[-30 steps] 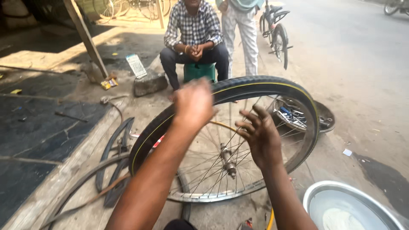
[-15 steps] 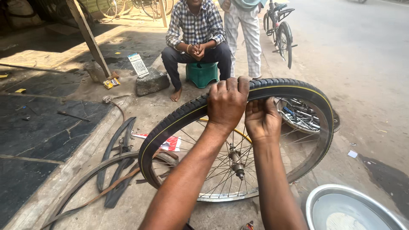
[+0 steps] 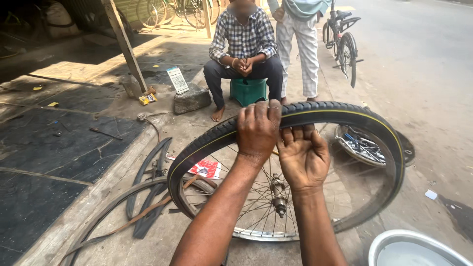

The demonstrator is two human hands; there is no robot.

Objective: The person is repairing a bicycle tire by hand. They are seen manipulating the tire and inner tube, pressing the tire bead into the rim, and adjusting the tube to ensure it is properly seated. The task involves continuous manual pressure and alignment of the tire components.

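Bicycle tyre (image 3: 345, 111), black rubber with ribbed tread and a thin yellow line along the sidewall, stood upright on its spoked wheel (image 3: 256, 212) directly under both hands. Left hand (image 3: 257, 130) was clamped over the top of the tread, fingers curled down the far side. Right hand (image 3: 301, 155) sat just beside it, palm up toward the camera, fingers hooked under the tyre's near edge. Judged part-seated: to the left of the hands the tyre hugged the shiny metal rim; to the right it bulged well clear of it, so that stretch was left to do. Steel hub (image 3: 278, 194) hung below the wrists. Old tyre strips (image 3: 148, 192) lay on the ground left of the hands; metal basin (image 3: 419, 249) lower right. Beyond the hands, a seated person (image 3: 244, 42) on a green stool (image 3: 249, 90).
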